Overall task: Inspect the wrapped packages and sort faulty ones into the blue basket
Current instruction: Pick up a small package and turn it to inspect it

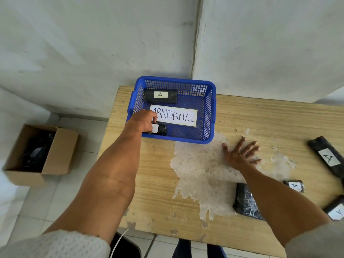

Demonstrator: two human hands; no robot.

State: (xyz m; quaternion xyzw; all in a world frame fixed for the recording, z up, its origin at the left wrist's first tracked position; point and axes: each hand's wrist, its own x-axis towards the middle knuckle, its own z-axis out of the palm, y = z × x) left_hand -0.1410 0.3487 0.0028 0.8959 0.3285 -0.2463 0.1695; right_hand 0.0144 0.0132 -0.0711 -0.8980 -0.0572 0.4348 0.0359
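Near the worktop's (149, 183) front-right corner lie three black wrapped packages: a large package (243, 200) partly under your right forearm, a small labelled package (294, 186) just beside it, and an edge package (335, 211) cut off by the frame. Farther along the right edge lies a long package (327, 157) marked A. Your right hand (242, 153) rests flat on the worktop, its grip apart, fingers spread. Your left hand (144, 121) reaches into the blue basket (210, 112) at the far-left corner, its grip clamped on a held package (160, 129) in the basket's near-left corner. Beyond it lies the ABNORMAL label (176, 116), then a far package (161, 95) marked A against the far wall.
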